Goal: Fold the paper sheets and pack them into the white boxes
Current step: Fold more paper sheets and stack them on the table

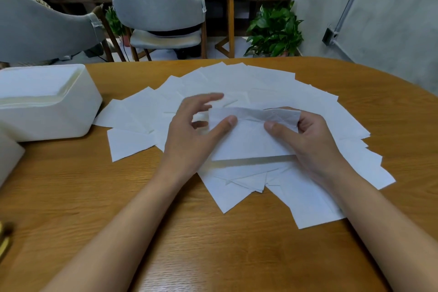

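1. Head view (the only view). Held sheet (251, 142) is at centre frame, raised a little off the pile, with a shadow under its lower edge. Its upper edge looks rumpled and partly turned over. The fold is not crisp.
2. Right hand (308, 142), right of centre: thumb on the sheet's face, fingers curled behind the upper right corner. It pinches the sheet.
3. Left hand (194, 130), left of centre, slightly blurred: thumb lies on the sheet near its left edge, and the other fingers are spread and loosely curved beside that edge. I cannot tell whether any finger grips from behind.
4. Loose sheets (239, 80) are fanned across the middle of the table (99, 199), overlapping, under and around both hands. They lie flat and look unfolded. There are many, though I could not count them.
5. White box (59, 123), left of frame and well apart from the hands, has its lid off. A pale stack (35, 97) sits inside, close to the rim, presumably folded sheets.
6. Second white box (9, 156) is at the far left edge, mostly cut off. Its contents are not visible.
7. Judgement: one box seems nearly full and one sheet is mid-fold. Most of the folding is left, plus packing this sheet and the rest.
8. Upper frame: grey chairs (156, 0) and a potted plant (275, 31).
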{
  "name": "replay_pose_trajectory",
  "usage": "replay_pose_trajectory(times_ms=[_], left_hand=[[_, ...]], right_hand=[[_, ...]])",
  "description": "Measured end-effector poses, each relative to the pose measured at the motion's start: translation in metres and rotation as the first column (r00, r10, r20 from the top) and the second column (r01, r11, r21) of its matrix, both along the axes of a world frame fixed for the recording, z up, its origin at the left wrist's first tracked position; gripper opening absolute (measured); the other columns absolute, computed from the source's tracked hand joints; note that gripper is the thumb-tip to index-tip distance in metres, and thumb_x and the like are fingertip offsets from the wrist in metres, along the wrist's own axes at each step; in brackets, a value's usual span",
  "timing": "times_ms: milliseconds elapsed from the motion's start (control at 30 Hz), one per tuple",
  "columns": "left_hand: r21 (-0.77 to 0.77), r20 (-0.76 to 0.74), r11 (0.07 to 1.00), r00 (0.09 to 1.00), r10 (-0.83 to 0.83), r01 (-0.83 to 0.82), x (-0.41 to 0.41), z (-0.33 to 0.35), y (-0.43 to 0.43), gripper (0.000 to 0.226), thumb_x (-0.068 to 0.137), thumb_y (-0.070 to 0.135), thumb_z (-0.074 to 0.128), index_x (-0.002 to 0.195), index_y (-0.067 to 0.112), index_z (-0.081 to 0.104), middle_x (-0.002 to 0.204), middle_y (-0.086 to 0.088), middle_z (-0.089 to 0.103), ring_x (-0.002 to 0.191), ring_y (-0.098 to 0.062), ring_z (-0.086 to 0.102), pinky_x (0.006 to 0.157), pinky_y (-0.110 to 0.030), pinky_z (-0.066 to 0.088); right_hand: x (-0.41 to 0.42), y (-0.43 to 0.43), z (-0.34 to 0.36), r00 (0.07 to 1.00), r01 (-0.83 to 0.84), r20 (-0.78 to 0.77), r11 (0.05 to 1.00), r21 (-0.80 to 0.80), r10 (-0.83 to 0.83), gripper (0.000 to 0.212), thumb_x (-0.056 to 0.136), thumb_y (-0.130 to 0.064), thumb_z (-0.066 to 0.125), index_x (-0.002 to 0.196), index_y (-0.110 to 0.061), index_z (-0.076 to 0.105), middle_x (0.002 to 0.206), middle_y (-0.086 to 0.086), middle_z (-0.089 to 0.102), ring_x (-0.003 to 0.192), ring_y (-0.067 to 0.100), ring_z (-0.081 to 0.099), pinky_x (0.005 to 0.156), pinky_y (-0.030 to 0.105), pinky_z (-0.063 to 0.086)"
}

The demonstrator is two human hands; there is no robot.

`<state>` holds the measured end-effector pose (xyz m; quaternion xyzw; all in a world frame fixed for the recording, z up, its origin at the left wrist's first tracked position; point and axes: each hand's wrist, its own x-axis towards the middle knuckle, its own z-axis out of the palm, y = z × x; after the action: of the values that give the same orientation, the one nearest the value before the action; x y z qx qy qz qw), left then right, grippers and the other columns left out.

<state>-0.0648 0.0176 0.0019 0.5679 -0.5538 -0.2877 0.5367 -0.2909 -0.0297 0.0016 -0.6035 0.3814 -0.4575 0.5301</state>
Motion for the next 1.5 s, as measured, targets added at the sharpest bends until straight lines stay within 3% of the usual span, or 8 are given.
replay_pose_trajectory(times_ms=[100,233,400,667,833,1100,1367,1500], left_hand=[[0.072,-0.108,0.994,0.991,-0.080,0.088,-0.003,0.005,0.002,0.046,0.092,0.037,0.077,0.136,0.040,0.061,0.127,0.012,0.068,0.111,0.007,0.065,0.088,-0.018,0.056],[0.103,-0.203,0.987,0.974,-0.101,0.123,-0.008,0.009,0.008,0.031,0.098,0.023,0.074,0.127,0.032,0.068,0.098,-0.009,0.080,0.090,-0.025,0.078,0.084,-0.054,0.062],[0.060,-0.167,0.998,0.986,-0.006,0.016,-0.005,-0.004,0.002,0.026,0.096,0.031,0.077,0.119,0.041,0.070,0.089,-0.032,0.065,0.080,-0.053,0.064,0.067,-0.054,0.055],[-0.049,0.289,0.995,0.955,-0.068,0.086,-0.009,-0.008,0.005,0.077,0.076,0.043,0.092,0.136,0.034,0.045,0.118,0.013,0.058,0.098,-0.012,0.059,0.077,-0.014,0.046],[0.065,0.603,0.919,0.719,-0.347,0.389,-0.009,-0.017,0.007,0.051,0.077,0.059,0.087,0.119,0.036,0.069,0.116,0.020,0.060,0.111,-0.007,0.055,0.095,-0.029,0.046],[-0.178,0.719,0.886,0.671,-0.180,0.428,-0.016,-0.020,0.008,0.005,0.090,0.022,0.079,0.094,0.022,0.078,0.105,0.012,0.075,0.102,-0.013,0.066,0.083,-0.042,0.050],[-0.114,0.094,0.978,0.982,-0.166,0.176,-0.012,0.006,0.015,0.007,0.097,0.011,0.072,0.093,0.016,0.071,0.086,0.009,0.074,0.082,-0.005,0.070,0.065,-0.017,0.045],[-0.048,0.021,0.997,0.998,-0.053,0.053,-0.006,0.001,0.006,0.005,0.099,0.024,0.073,0.095,0.021,0.076,0.096,0.012,0.076,0.072,0.002,0.061,0.059,-0.015,0.038]], right_hand=[[0.000,0.000,0.000,0.998,-0.025,0.055,1.000,0.011,0.025,0.017,0.092,-0.012,0.072,0.108,-0.014,0.078,0.108,0.005,0.080,0.102,0.021,0.075,0.084,0.029,0.059],[0.003,0.000,0.002,1.000,-0.005,-0.006,1.000,-0.029,0.004,0.032,0.097,-0.012,0.071,0.127,-0.022,0.070,0.123,-0.005,0.075,0.111,0.020,0.073,0.089,0.034,0.058],[0.000,0.002,0.007,0.992,-0.121,0.016,0.987,-0.104,0.123,0.058,0.093,-0.013,0.074,0.141,-0.038,0.054,0.143,-0.005,0.063,0.123,0.019,0.067,0.099,0.035,0.057],[-0.009,-0.007,0.004,0.976,0.092,-0.185,0.988,-0.120,-0.113,0.028,0.099,-0.002,0.067,0.112,-0.023,0.081,0.113,-0.018,0.078,0.115,-0.002,0.068,0.103,0.021,0.052],[-0.010,-0.010,0.001,0.968,0.127,-0.201,0.982,-0.138,-0.153,0.030,0.100,-0.002,0.064,0.116,-0.022,0.080,0.117,-0.017,0.077,0.118,0.000,0.066,0.111,0.034,0.050],[-0.013,-0.012,0.001,0.983,0.069,-0.159,0.991,-0.113,-0.087,0.027,0.101,-0.009,0.065,0.121,-0.022,0.078,0.125,-0.013,0.075,0.126,0.004,0.063,0.116,0.045,0.046],[-0.016,-0.011,0.001,0.994,-0.104,0.046,0.992,0.067,0.102,0.074,0.076,-0.078,0.071,0.114,-0.015,0.080,0.127,0.010,0.073,0.121,0.031,0.068,0.103,0.060,0.052],[-0.008,-0.003,-0.001,0.986,-0.141,0.097,0.986,0.086,0.133,0.059,0.066,-0.069,0.086,0.094,-0.016,0.081,0.106,0.010,0.078,0.103,0.028,0.075,0.088,0.039,0.058]])
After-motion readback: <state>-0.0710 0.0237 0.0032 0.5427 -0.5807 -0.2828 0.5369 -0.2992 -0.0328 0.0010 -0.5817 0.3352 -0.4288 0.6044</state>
